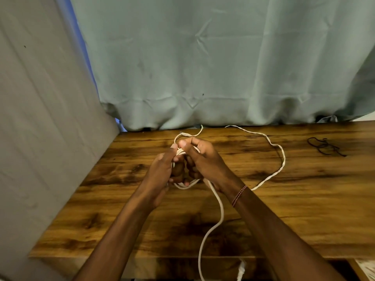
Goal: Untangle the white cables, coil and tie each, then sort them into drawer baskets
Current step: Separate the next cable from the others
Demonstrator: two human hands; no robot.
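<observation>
A white cable (281,165) lies in a wide loop over the wooden table (304,199). Its near part is gathered into a small coil between both hands above the table's middle. My left hand (162,171) grips the coil from the left, thumb up against it. My right hand (203,159) pinches the strands at the coil's top. One strand runs from under my right wrist down over the table's front edge. A short end sticks up behind the hands near the curtain.
Thin black ties (322,146) lie at the table's far right. A grey-green curtain (203,67) hangs behind the table and a grey wall (40,118) closes the left side. A frayed white cord end (241,269) hangs below the front edge.
</observation>
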